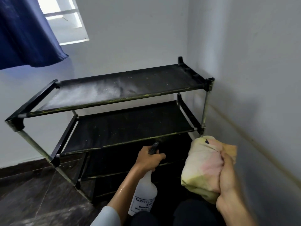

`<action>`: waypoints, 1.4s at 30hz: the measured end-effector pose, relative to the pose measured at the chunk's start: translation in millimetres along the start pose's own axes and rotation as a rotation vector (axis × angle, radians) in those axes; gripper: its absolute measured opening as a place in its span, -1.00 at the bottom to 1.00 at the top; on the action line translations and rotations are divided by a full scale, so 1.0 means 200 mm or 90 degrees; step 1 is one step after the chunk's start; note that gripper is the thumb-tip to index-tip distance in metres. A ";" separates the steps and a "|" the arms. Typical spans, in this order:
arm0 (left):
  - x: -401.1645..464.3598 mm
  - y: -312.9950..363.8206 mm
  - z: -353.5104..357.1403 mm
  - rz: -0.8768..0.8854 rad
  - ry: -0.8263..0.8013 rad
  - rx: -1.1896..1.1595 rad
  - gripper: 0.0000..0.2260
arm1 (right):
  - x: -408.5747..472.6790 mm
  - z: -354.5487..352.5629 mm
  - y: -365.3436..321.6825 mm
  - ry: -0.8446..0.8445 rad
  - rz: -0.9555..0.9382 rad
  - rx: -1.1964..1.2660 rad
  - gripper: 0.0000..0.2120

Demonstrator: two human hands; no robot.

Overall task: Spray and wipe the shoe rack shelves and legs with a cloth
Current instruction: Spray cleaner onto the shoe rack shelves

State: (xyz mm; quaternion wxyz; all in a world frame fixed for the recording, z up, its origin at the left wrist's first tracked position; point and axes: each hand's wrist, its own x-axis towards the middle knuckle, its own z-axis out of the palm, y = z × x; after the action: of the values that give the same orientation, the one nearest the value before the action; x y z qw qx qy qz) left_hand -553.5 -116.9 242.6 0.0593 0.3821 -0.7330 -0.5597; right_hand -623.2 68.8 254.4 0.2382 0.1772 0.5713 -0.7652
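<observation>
rack [114,128]: black, tiered, set in the room corner against both walls; top shelf [130,85] carries a whitish mist patch left of middle.
curtain [24,33]: dark blue, hanging upper left beside the window.
cloth [202,165]: yellowish-pink, bunched, just right of the rack's front right leg.
bottle [146,191]: white, black nozzle pointing at the rack, low in front of it.
left hand [149,159]: your fingers curl round the bottle's trigger neck.
right hand [228,181]: your fingers clutch the cloth.
</observation>
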 end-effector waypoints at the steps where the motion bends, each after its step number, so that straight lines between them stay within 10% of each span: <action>1: 0.01 0.02 0.04 -0.004 0.003 0.014 -0.85 | 0.01 0.00 0.00 0.001 0.000 -0.001 -0.56; 6: 0.03 0.03 0.13 0.020 0.025 0.021 -0.86 | 0.04 -0.03 0.02 0.004 0.009 -0.015 -0.32; 16: -0.02 -0.22 0.03 0.131 -0.131 0.013 -0.82 | 0.11 -0.10 0.12 0.022 0.056 -0.053 -0.46; 27: -0.18 -0.79 -0.30 -0.044 0.259 -0.134 -0.76 | 0.07 -0.04 0.37 -0.021 0.170 -0.130 -0.46; 42: -0.11 -1.11 -0.48 -0.133 0.372 -0.121 -0.76 | 0.11 0.04 0.47 -0.078 0.155 -0.152 -0.63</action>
State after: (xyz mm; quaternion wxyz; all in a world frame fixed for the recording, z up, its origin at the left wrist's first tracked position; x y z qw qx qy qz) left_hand -379.6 -195.6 93.5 0.2452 0.5923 -0.5863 -0.4953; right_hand -588.1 36.0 169.4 0.3826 0.1686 0.6168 -0.6669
